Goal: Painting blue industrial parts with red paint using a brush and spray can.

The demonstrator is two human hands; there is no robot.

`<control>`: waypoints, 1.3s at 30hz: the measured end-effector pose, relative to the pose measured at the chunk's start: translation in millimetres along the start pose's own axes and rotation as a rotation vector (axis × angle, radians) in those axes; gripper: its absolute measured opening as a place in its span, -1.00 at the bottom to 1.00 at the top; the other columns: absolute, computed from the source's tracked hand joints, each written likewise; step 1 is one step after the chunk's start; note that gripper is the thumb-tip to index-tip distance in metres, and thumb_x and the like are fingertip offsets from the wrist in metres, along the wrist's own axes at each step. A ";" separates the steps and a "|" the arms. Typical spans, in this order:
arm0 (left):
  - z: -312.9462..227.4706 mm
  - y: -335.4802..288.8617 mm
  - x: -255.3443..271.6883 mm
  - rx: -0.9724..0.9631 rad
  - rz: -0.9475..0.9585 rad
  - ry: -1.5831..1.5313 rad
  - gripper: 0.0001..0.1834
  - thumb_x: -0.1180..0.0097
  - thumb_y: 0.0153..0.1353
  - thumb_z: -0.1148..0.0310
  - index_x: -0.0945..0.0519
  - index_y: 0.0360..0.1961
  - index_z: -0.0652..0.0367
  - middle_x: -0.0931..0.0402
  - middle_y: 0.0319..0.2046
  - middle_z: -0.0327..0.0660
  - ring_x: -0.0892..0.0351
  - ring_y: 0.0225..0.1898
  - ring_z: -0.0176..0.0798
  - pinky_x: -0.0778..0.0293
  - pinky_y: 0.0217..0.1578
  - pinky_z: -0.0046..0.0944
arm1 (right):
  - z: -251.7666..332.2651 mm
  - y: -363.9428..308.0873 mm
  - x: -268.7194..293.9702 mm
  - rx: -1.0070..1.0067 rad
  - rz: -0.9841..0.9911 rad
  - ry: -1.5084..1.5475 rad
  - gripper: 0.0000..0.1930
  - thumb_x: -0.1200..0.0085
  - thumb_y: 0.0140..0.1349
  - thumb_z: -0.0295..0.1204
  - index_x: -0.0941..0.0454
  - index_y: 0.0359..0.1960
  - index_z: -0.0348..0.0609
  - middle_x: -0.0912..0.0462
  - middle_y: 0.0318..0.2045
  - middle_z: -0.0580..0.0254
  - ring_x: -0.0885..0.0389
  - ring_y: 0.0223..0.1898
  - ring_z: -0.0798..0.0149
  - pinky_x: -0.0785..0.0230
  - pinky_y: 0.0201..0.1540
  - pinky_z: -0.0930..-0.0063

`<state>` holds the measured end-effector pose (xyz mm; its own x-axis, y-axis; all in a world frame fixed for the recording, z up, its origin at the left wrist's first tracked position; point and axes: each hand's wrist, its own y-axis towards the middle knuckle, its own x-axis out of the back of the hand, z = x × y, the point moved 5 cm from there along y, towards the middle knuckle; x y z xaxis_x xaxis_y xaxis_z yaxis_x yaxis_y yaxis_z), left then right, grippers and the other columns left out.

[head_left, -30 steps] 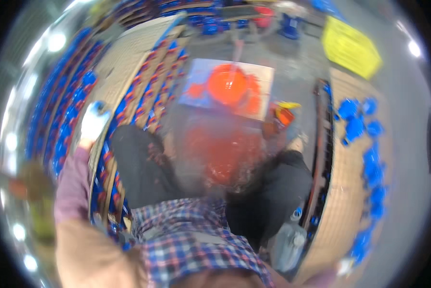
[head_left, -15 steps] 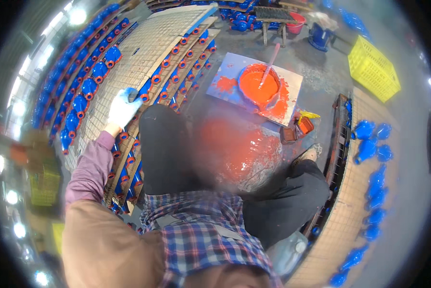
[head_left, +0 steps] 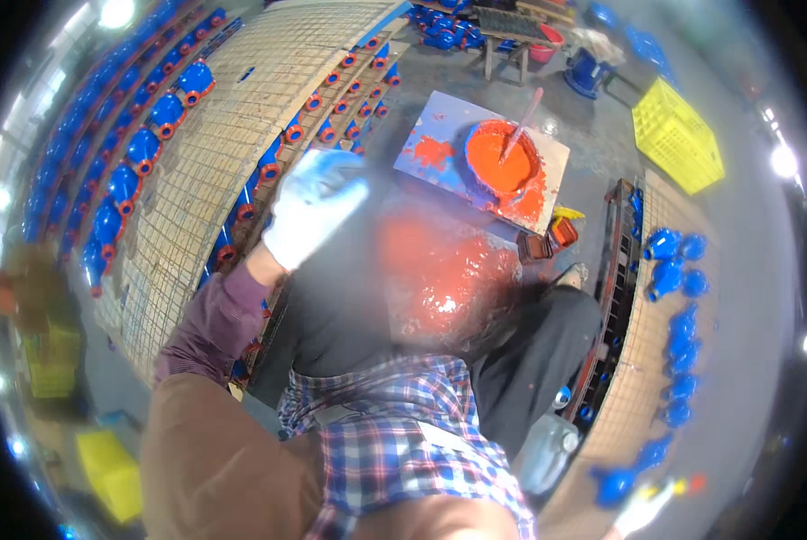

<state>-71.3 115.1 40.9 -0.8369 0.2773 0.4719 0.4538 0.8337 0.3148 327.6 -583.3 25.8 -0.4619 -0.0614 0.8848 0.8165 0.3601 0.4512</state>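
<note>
My left hand, in a white glove with blue-stained fingers, hovers over my left thigh beside the edge of the wire-mesh rack. Motion smears its fingers, so their grip is unclear. Nearest to it are blue vase-shaped pieces with red rims, lying in tiers under the mesh. At the lower right, my right hand, also white-gloved, is closed around a slim yellow-and-red tool; its exact kind is too small to tell. A blurred blue vase lies just beside that hand on the right-hand board.
Ahead, a paint-splashed board carries a bucket of orange-red paint with a stick in it. Red paint covers a glossy patch between my legs. A yellow crate and a clear jug stand to the right.
My left hand has moved right, off the rack's edge and over my thigh. My right hand has come into view at the lower right with the slim tool. The view has shifted slightly.
</note>
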 end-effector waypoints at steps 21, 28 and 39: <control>-51.6 -84.0 -154.8 0.520 0.383 -1.375 -0.37 0.08 0.30 -0.18 -0.34 0.22 0.01 -0.45 0.11 -0.13 -0.49 0.09 -0.10 -0.45 0.12 0.05 | 469.7 10.9 119.3 0.729 0.312 1.301 -0.59 -0.47 -0.10 -0.30 -0.60 -0.23 -0.16 -0.63 -0.35 0.08 -0.65 -0.34 0.09 -0.51 -0.29 0.37; 6.8 -85.2 -123.4 0.440 0.183 -1.303 -0.77 0.02 0.32 0.21 -0.49 -0.13 0.09 -0.50 -0.36 -0.32 -0.54 -0.31 -0.34 -0.50 -0.28 -0.25 | 467.3 0.0 96.0 0.481 0.229 1.692 -0.66 -0.38 -0.02 -0.62 -0.44 -0.28 -0.17 -0.51 -0.03 0.02 -0.61 -0.14 0.21 -0.48 -0.07 0.41; 30.3 -115.3 -139.2 0.899 0.361 -1.733 -0.28 0.17 0.30 -0.29 -0.37 0.24 0.04 -0.49 0.10 0.00 -0.54 0.04 0.16 -0.54 -0.07 0.33 | 470.6 2.6 50.2 0.255 0.337 1.740 -0.79 -0.04 0.27 -0.68 -0.40 -0.11 -0.20 -0.57 -0.06 0.04 -0.54 -0.13 0.37 -0.44 -0.08 0.53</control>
<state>-16.4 -5.1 -86.0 -0.3599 0.0811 -0.9294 0.8467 0.4469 -0.2889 143.5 -147.4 16.6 0.6941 -0.7137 0.0941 0.6428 0.6733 0.3655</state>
